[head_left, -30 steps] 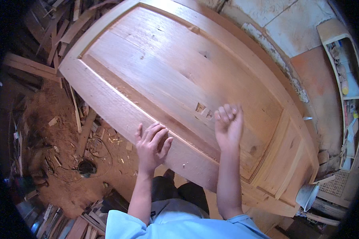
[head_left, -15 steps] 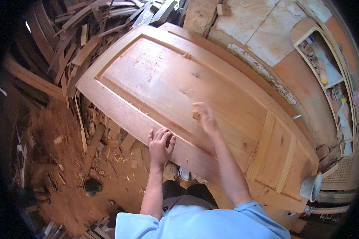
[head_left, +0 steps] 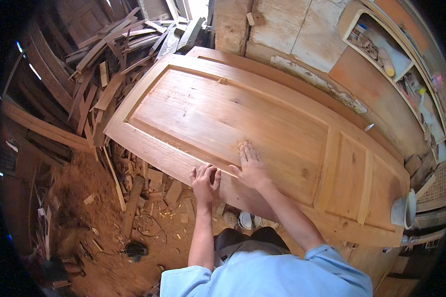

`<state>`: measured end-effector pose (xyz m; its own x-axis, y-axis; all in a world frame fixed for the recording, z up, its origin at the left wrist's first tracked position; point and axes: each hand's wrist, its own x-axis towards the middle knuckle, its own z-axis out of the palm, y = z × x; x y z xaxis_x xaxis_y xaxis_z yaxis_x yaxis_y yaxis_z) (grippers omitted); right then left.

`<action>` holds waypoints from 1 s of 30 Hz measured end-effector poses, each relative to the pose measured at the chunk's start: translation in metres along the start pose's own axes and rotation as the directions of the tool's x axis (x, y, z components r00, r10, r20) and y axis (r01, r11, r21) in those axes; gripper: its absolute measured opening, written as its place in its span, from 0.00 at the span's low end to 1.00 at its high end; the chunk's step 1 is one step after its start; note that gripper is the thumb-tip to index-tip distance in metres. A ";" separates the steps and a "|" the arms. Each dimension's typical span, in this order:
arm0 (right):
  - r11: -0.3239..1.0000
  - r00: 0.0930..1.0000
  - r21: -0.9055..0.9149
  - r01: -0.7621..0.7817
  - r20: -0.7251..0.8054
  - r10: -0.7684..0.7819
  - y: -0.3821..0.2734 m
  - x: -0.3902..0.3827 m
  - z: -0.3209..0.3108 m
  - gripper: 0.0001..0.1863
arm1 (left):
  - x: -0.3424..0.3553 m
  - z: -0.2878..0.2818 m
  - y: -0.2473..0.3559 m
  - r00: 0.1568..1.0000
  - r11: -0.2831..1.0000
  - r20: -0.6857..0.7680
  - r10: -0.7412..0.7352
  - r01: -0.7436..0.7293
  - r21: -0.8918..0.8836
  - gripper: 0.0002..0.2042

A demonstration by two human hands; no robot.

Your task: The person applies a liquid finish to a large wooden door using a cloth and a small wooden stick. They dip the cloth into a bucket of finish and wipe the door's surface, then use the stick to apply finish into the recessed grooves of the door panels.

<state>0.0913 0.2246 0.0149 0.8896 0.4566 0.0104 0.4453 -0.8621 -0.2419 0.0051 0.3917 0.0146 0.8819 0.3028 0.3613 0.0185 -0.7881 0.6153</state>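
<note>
A large wooden panelled door [head_left: 198,114] lies flat in front of me, running from upper left to lower right. My left hand [head_left: 204,182] rests on the door's near edge, fingers curled over the frame rail. Flat on the large centre panel lies my right hand [head_left: 250,166], fingers stretched out and apart, fingertips at a small pale patch in the wood. Neither hand holds anything.
Offcuts and planks [head_left: 109,64] are piled at the upper left. Wood scraps and sawdust [head_left: 134,208] cover the floor to the left. A white bucket [head_left: 404,208] sits by the door's right end. Wall shelves [head_left: 381,44] with small items stand at the upper right.
My right hand went from a raised fist to lying flat on the panel. My left hand stayed at the near edge. The view shifted, showing more of the door's right end.
</note>
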 end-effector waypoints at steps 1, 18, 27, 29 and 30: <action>1.000 1.000 -0.004 0.013 -0.001 -0.013 -0.002 0.000 0.001 0.42 | 0.000 0.000 0.001 1.000 1.000 0.002 0.010 -0.010 -0.007 0.09; 0.996 0.988 -0.032 0.080 -0.127 -0.084 0.024 -0.015 -0.025 0.39 | 0.000 0.002 0.001 0.998 0.998 0.026 0.051 -0.052 0.033 0.09; 0.737 0.677 0.650 -0.184 -0.460 0.575 0.234 -0.263 -0.130 0.22 | -0.016 0.012 -0.018 0.998 0.987 0.058 0.013 -0.004 -0.161 0.10; 0.727 0.473 0.636 -0.259 -0.573 0.669 0.298 -0.340 -0.158 0.18 | -0.019 0.024 -0.065 0.994 0.978 0.005 0.110 -0.107 -0.177 0.11; 0.712 0.362 0.635 -0.299 -0.615 0.701 0.330 -0.380 -0.168 0.16 | -0.019 0.029 -0.061 0.993 0.982 0.042 0.111 -0.103 -0.157 0.12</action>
<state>-0.0824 -0.2701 0.0946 0.6965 -0.5739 0.4308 -0.0135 -0.6108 -0.7917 0.0007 0.4187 -0.0506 0.8977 0.1905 0.3973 -0.1468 -0.7209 0.6773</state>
